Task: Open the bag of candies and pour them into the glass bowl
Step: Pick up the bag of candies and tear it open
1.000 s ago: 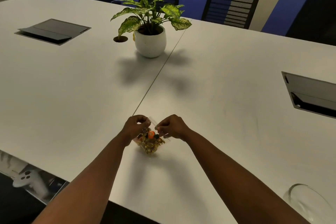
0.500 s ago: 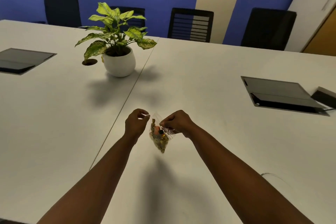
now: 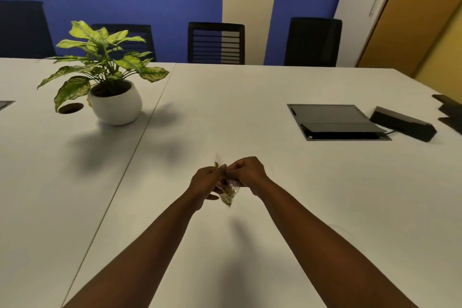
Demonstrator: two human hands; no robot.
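Both my forearms reach out over the white table (image 3: 275,107), knuckles up. My left hand (image 3: 206,182) and right hand (image 3: 246,172) pinch the top of the clear candy bag (image 3: 230,194) between them — it hangs just above the tabletop, no print legible.

Soft, even overhead light leaves the white worktop (image 3: 250,112) bright without glare. The potted plant (image 3: 110,75) throws diffuse shadows toward the camera, and a faint one lies beneath the hands (image 3: 226,177), which are slightly motion-blurred. Wide-angle distortion bends lines at the frame edges, and the right edge is smeared.
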